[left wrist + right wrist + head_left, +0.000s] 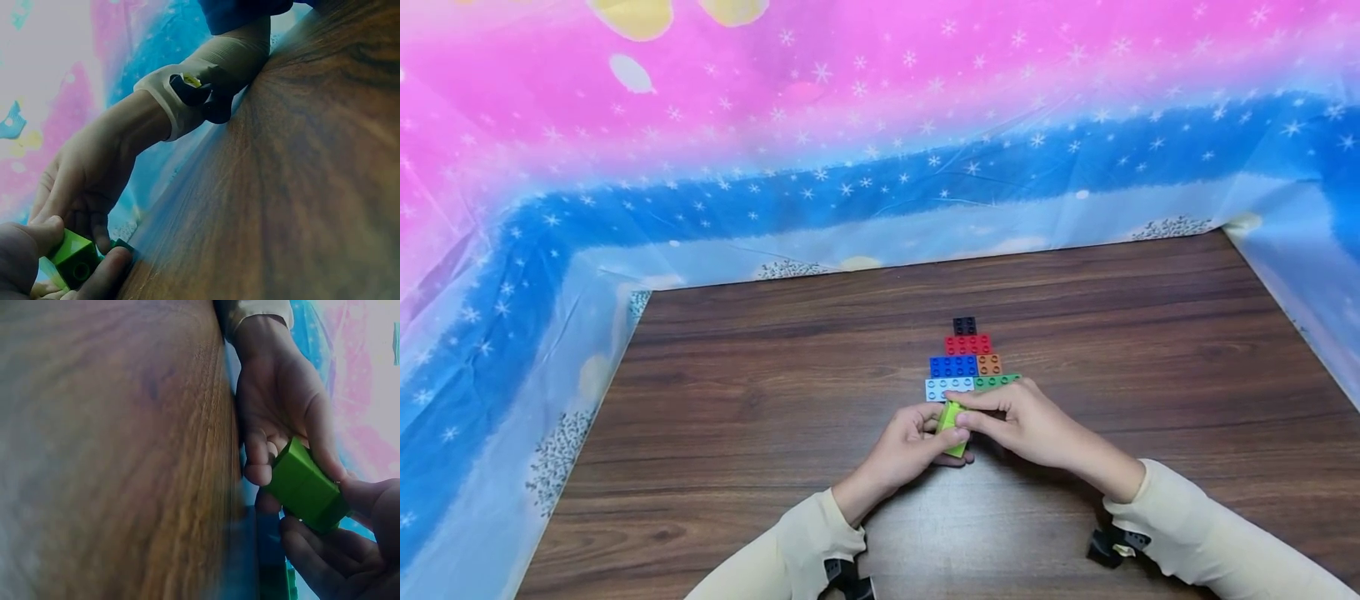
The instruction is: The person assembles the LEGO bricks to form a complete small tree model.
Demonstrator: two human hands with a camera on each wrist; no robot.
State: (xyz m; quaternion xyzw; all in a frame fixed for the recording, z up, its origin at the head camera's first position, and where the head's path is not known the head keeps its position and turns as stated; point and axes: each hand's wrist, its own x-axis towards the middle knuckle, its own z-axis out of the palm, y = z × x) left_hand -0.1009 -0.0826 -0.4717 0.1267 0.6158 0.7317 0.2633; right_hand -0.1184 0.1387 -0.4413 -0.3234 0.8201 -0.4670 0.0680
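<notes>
Both hands hold one lime green building block (953,427) just in front of a flat arrangement of blocks. My left hand (910,442) grips its lower part, thumb on the near face. The right hand (1026,421) pinches its upper end. In the right wrist view the block (305,487) sits tilted between the two hands. Seen from the left wrist, the block (74,257) shows a round stud or hollow on one face. Directly beyond the hands lie a light blue block (936,388) and a green block (992,382), side by side, partly covered by fingers.
Farther back lie a blue block (953,367) beside an orange block (989,364), then a red block (967,345) and a small black block (964,326). They stand on a dark wooden table (760,375). A patterned cloth (850,192) hangs around its back and sides.
</notes>
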